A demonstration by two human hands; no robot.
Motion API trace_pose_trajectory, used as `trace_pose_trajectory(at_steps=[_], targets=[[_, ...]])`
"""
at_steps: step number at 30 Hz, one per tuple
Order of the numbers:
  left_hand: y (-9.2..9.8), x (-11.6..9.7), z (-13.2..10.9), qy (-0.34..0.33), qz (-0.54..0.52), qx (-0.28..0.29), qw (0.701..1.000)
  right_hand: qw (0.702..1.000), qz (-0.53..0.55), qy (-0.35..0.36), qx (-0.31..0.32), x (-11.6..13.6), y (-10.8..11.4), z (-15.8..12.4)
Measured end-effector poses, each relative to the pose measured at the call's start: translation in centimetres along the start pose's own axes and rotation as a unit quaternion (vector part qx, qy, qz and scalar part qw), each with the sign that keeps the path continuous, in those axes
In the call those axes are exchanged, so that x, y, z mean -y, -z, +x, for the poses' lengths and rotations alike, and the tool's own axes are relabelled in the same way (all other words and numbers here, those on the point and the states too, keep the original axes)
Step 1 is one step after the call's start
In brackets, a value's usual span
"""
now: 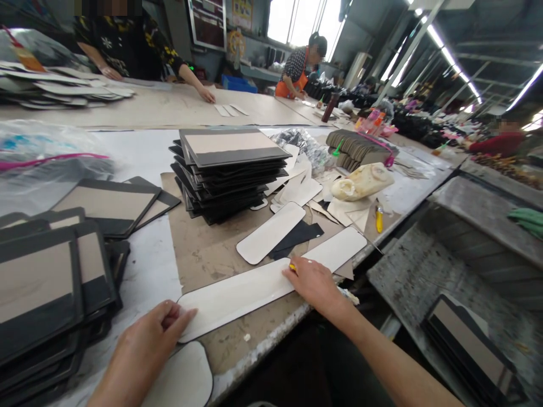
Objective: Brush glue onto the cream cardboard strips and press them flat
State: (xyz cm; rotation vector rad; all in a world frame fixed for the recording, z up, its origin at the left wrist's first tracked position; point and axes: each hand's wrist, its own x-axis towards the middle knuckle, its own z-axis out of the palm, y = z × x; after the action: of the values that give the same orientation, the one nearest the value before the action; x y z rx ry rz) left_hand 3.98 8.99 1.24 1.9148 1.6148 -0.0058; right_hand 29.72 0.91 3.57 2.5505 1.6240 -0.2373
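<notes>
Long white strip: (237,302) lies flat on the brown work board (199,254), between the two hands and touched by both; rounded corners, thin dark edging.
Strip's long axis: runs from near-left to far-right, roughly along the table's near edge (263,345) (a slight slant away from the wearer at the right).
Nearer hand: neither clearly; the left is at the near-left end, the right at the far-right end, so the strip's middle is uncovered.
Left hand: (148,333) thumb and curled fingers drawn together on the strip's left end, thumb laid across the top (finger contact beneath is hidden).
Right hand: (316,282) thumb and fingertips together around a small yellow object (292,267), resting at the strip's right end (mostly covered, so its kind cannot be told).
Second white strip: (337,251) just past the right hand, angled further away; the hand hides whether the two strips touch.
Short white strip: (271,234) beyond the long one, apart from it, beside black scraps (297,237).
Rounded white panel: (182,379) near side of the left hand, partly behind the forearm.
Panel stack: (229,181) dark-edged, uneven pile, beyond the strips.
Yellow-handled tool: (379,219) lying right of the scraps, apart from both hands.
Dark panels: (38,282) piled to the left of the left hand.
</notes>
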Motion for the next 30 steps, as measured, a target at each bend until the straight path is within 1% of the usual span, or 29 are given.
trace_pose_trajectory(at_steps=[4, 7, 11, 15, 18, 23, 30], targets=[[-0.2, 0.5, 0.2, -0.032, 0.012, 0.009, 0.999, 1.000, -0.003, -0.007, 0.010, 0.0, -0.2, 0.1], [-0.1, 0.4, 0.1, -0.027, 0.009, 0.012, 1.000, 1.000, -0.002, -0.012, 0.012, 0.0, -0.3, 0.1], [0.5, -0.2, -0.3, -0.019, -0.016, -0.007, 1.000, 1.000, 0.004, -0.010, 0.016, 0.0, -0.4, 0.1], [0.9, -0.8, -0.8, -0.020, -0.085, -0.024, 0.996, 0.999, -0.006, -0.019, 0.033, -0.1, -0.5, 0.2], [1.0, -0.7, -0.9, -0.025, -0.120, -0.033, 0.992, 0.999, -0.007, -0.008, 0.033, -0.2, -0.7, 0.4], [0.8, -0.4, -0.9, -0.029, -0.123, -0.052, 0.991, 0.999, -0.009, -0.012, 0.040, -0.2, -0.7, 0.4], [1.1, -0.8, -1.0, -0.018, -0.109, -0.029, 0.993, 0.999, -0.013, -0.010, 0.039, -0.3, -0.7, 0.4]])
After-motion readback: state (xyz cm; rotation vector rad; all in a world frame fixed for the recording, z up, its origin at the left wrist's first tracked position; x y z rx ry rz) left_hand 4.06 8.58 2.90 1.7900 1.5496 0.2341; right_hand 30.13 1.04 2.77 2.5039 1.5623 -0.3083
